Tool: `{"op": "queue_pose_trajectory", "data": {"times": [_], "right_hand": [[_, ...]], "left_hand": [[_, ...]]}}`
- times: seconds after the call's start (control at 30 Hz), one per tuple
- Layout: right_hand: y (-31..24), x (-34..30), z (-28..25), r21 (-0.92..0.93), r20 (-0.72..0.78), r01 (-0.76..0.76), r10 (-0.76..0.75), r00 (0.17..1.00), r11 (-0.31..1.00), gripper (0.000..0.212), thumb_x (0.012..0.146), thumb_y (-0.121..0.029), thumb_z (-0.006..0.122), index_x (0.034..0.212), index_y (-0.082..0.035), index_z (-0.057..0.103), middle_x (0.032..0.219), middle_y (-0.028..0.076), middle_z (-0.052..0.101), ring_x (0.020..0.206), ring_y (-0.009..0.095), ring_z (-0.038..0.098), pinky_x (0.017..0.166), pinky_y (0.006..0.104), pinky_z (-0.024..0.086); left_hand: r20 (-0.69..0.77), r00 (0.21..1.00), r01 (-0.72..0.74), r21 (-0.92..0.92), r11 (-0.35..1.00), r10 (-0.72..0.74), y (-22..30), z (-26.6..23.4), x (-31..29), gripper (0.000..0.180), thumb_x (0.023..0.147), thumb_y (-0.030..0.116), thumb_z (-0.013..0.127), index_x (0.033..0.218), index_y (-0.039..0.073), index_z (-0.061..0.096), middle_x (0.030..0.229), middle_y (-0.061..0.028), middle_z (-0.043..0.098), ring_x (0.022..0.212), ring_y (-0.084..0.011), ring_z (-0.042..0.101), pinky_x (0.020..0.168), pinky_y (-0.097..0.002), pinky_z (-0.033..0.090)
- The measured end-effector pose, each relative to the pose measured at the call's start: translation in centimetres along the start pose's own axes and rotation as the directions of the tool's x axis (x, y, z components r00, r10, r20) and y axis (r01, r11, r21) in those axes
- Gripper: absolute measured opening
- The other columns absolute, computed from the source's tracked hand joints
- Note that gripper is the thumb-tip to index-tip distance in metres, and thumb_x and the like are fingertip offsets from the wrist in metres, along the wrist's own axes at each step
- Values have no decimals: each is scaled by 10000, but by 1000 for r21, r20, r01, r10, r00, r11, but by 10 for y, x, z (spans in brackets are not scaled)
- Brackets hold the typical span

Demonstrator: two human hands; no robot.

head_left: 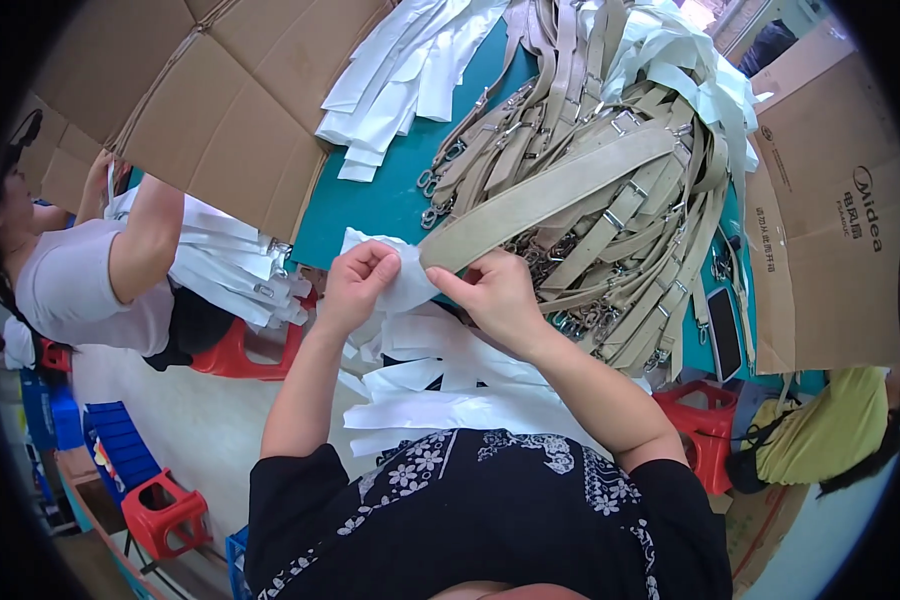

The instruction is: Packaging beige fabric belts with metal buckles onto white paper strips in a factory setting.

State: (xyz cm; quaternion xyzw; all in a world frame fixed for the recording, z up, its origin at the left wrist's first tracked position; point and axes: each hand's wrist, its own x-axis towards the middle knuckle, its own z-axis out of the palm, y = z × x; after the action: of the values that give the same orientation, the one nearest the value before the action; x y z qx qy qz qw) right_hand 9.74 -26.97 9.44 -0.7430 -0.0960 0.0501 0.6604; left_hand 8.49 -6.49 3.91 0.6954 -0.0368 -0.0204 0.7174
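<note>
With left hand [360, 284] we pinch a thin white papery sheet [408, 284], with right hand [497, 297] the end of a wide beige leather-like strap [555, 200], laid over the metal-buckled beige pile [602, 262], probably for support.

Wide beige strap [555, 193], slanting up rightward, end at white sheet [408, 288]

At upper centre, a wide, matt beige leather-like strap [560, 192] and glossy silver metal clasps [430, 216]; centre, a smooth white paper-like sheet [406, 288]; lower left, a shiny red plastic stool [166, 522].
</note>
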Motion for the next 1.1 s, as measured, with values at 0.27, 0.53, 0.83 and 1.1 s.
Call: {"op": "queue_pose_trajectory", "data": {"times": [0.27, 0.53, 0.83, 1.1], "right_hand": [[-3, 8, 4, 59, -115, 145, -138, 984, 988, 208, 827, -175, 602, 952, -13, 640, 794, 16, 625, 645, 68, 534, 574, 196, 426], [-8, 26, -7, 259, -160, 85, -44, 986, 962, 184, 849, -209, 575, 849, -26, 597, 629, -16, 526, 549, 27, 439, 480, 191, 349], [3, 10, 14, 198, -157, 49, -18, 987, 979, 151, 751, -123, 675, 798, -3, 597, 695, 6, 585, 592, 46, 502, 521, 196, 407], [0, 0, 17, -21, -88, 375, -376, 923, 927, 153, 739, -5, 651, 871, -26, 575, 815, 6, 571, 683, 71, 549, 607, 194, 445]], "left_hand": [[-55, 998, 12, -57, 998, -15, -8, 3, 0, 143, 860, 166, 570, 793, 40, 559, 685, 46, 525, 618, -25, 443, 582, -175, 351], [-72, 997, -17, -64, 998, 12, -16, 0, -4, 141, 859, 150, 575, 794, 26, 573, 672, 48, 532, 601, -20, 443, 562, -166, 351], [-145, 989, -34, -55, 998, 25, -22, -5, -11, 124, 872, 145, 554, 817, 34, 558, 705, 40, 539, 640, -18, 453, 580, -164, 348], [-181, 980, -109, -119, 987, 86, -22, -3, -17, 140, 864, 177, 575, 828, 42, 564, 702, 43, 538, 629, -21, 446, 577, -164, 343]]}}
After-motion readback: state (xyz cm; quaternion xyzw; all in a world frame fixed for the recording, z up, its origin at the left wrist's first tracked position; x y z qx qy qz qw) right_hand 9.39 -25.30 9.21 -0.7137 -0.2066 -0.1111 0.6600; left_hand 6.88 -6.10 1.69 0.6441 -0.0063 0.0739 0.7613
